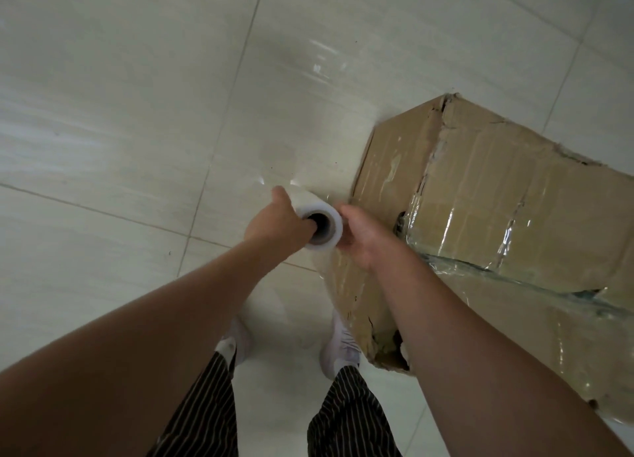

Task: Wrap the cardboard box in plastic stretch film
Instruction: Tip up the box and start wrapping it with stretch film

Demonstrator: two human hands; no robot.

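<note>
A large worn cardboard box [480,196] stands on the tiled floor at the right, with clear stretch film clinging to its near faces and a bunched band of film across it. A white roll of stretch film [329,218] is held upright beside the box's near corner. My left hand [278,220] grips the roll, its thumb tucked into the dark core. My right hand [360,237] holds the roll's right side, fingers curled round it. A sheet of clear film [308,120] stretches away from the roll over the floor.
Pale glossy floor tiles [120,130] spread to the left and behind. My two feet in white shoes [338,348] stand just left of the box's lower corner. The box has torn edges and holes.
</note>
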